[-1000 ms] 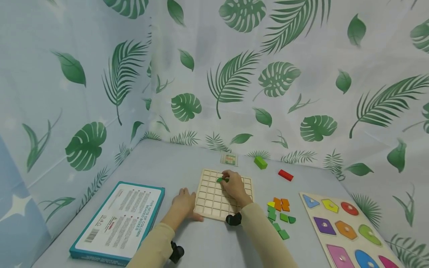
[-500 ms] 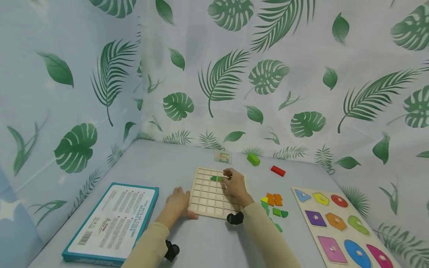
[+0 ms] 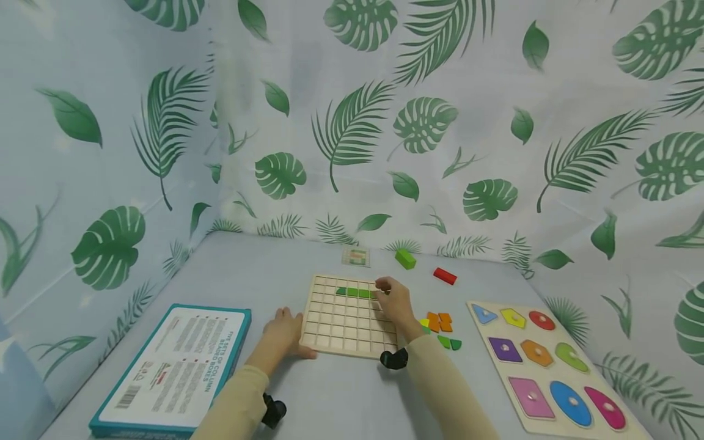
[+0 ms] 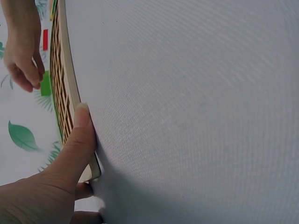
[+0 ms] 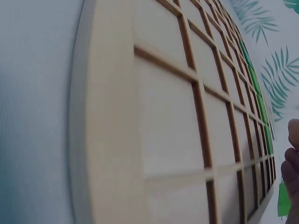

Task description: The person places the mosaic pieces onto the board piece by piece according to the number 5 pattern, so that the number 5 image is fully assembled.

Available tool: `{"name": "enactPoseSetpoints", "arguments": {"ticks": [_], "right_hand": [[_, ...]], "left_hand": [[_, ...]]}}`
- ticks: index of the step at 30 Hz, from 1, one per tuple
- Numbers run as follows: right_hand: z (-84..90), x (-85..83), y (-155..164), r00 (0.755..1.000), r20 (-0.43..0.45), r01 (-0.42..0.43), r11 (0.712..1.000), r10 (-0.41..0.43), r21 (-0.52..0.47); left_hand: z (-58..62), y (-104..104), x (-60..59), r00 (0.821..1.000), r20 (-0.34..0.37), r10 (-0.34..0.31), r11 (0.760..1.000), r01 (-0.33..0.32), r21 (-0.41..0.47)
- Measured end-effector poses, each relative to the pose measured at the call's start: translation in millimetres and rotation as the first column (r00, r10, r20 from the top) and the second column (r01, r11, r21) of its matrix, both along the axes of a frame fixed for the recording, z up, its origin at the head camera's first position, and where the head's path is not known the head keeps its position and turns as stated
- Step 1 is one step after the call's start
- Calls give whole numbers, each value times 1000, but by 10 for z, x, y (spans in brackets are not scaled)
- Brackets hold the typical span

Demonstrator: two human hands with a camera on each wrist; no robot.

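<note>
A square wooden grid board lies on the table. A row of green pieces fills several cells near its far edge. My left hand holds the board's near left corner; in the left wrist view the thumb lies along the front side and other fingers are partly hidden behind the corner. My right hand hovers over the board's far right part, by the right end of the green row. Its fingers are bent loosely, and in the left wrist view nothing shows between them.
Loose orange pieces and green pieces lie right of the board, partly behind my right sleeve. Behind it are a patterned card, a green block and a red block. A teal-edged box lies left, a shape puzzle right.
My right hand has moved right along the board's far edge, uncovering more of the green row. The left hand stays at the corner. The head view has turned slightly right.
</note>
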State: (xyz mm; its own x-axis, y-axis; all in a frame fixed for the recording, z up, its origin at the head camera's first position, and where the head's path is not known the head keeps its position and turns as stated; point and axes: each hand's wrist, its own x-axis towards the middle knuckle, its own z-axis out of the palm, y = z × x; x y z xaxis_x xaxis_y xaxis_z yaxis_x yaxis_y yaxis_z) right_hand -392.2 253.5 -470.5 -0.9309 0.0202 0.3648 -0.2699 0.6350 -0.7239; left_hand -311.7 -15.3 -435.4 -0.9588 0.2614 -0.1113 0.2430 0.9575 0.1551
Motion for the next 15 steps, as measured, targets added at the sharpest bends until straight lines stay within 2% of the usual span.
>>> {"name": "enactPoseSetpoints", "arguments": {"ticks": [9,15], "right_hand": [[23,73,207,996,5,86,996,-86,11],[45,141,391,992,-57,117,992,-114,48]], "left_hand": [[35,-14,34,1000,-16,-14,1000,14,0],[31,-3,27,999,-18,-28,1000,28,2]]}}
